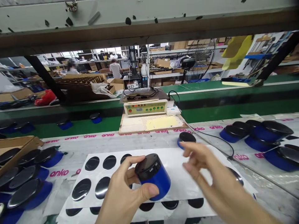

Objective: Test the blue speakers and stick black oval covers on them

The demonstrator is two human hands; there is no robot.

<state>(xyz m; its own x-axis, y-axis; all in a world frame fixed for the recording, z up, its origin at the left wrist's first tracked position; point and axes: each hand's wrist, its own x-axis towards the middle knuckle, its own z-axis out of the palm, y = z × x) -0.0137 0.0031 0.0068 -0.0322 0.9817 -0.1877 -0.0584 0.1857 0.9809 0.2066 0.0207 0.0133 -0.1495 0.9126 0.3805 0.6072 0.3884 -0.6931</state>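
Blue-and-black cup (154, 179) sits tilted above the sticker sheet (182, 186), pinched between the left hand's (130, 189) thumb and fingers; the right hand (205, 174), grip open and holding nothing, hovers just beside, fingers loosely curled.

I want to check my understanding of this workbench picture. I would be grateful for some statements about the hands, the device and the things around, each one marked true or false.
1. The left hand holds a blue and black device. True.
2. The right hand grips the same device. False: it is apart from the device.
3. The held device has "ON" and "OFF" on its black part. True.
4. The round pieces on the white sheet are red. False: they are black.
5. The control unit with green buttons is farther away than the white sheet. True.
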